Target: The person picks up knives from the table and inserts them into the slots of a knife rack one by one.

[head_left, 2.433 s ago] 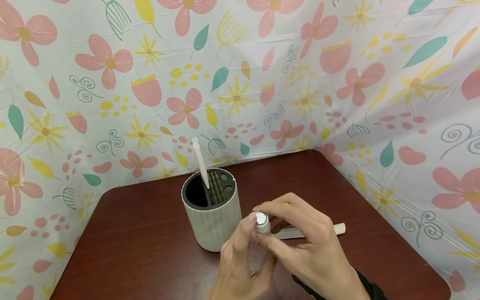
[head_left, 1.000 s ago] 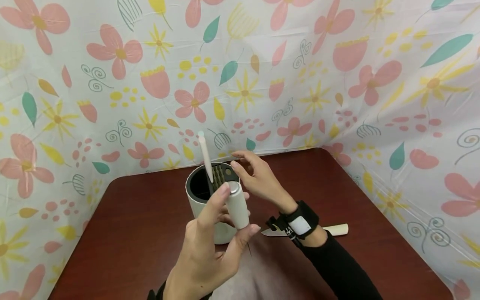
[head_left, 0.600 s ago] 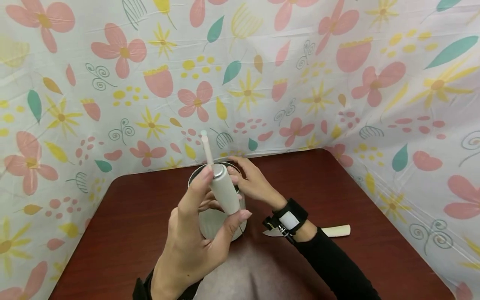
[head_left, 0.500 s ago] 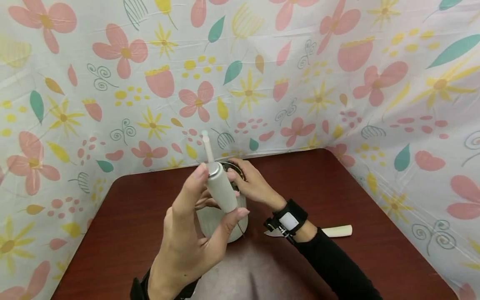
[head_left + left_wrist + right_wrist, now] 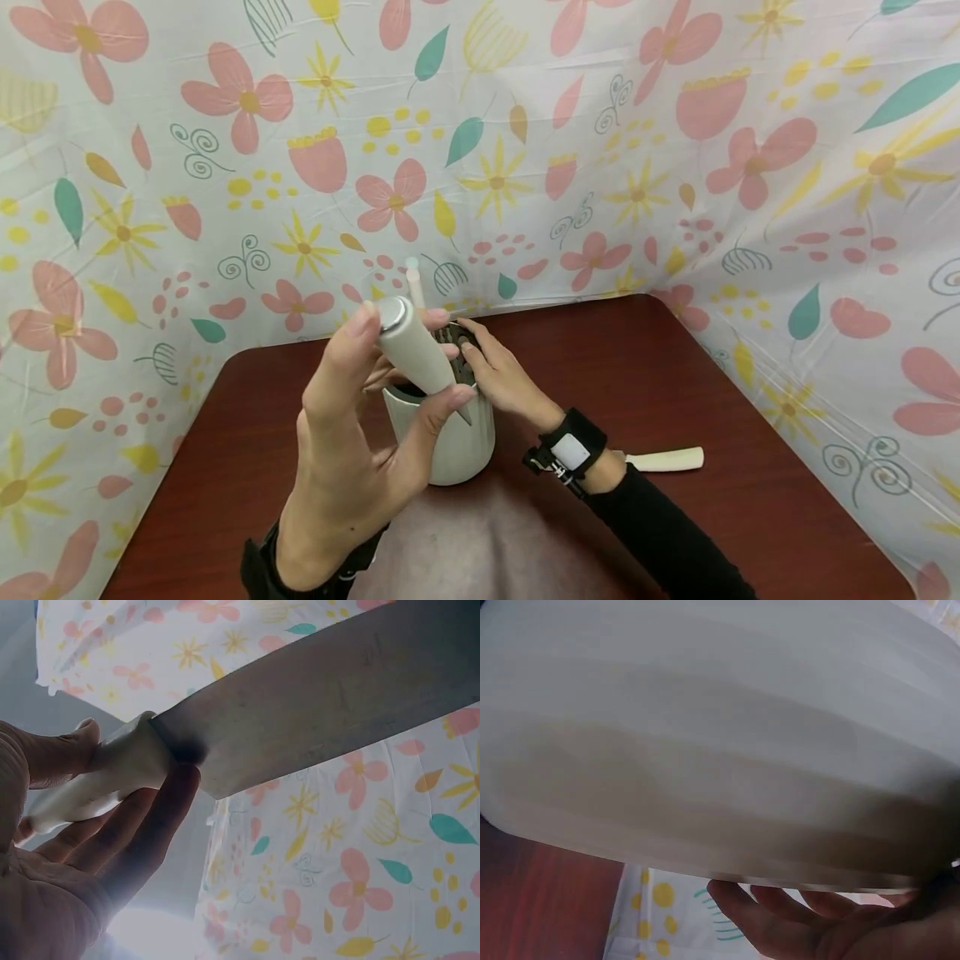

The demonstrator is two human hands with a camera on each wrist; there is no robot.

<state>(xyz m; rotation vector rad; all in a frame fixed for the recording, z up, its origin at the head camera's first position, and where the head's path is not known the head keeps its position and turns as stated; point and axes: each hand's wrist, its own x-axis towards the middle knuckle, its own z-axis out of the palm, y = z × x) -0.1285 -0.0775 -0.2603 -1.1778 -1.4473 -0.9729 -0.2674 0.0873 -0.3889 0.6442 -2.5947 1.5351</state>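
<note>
My left hand (image 5: 348, 450) holds a broad-bladed kitchen knife (image 5: 416, 350) by its pale handle, raised in front of the knife holder. The handle's silver end tilts up and left. In the left wrist view, thumb and fingers grip the handle (image 5: 124, 765), and the wide steel blade (image 5: 322, 697) extends right. A round, ribbed, off-white knife holder (image 5: 459, 450) stands on the table, partly hidden by my left hand. My right hand (image 5: 506, 371) grips its right rim, thumb over the top. In the right wrist view, fingers (image 5: 739, 911) lie along the holder's side.
A slim white stick-like handle (image 5: 415, 287) rises from the holder. On the brown table (image 5: 592, 358), right of the holder, lies a smaller knife with a cream handle (image 5: 666, 460); my right wrist covers its blade. A flowered sheet (image 5: 525, 150) hangs behind and at the right.
The right hand has left the knife handle and moved to the holder's rim. My left hand has raised the knife and moved left, and the handle now tilts further left.
</note>
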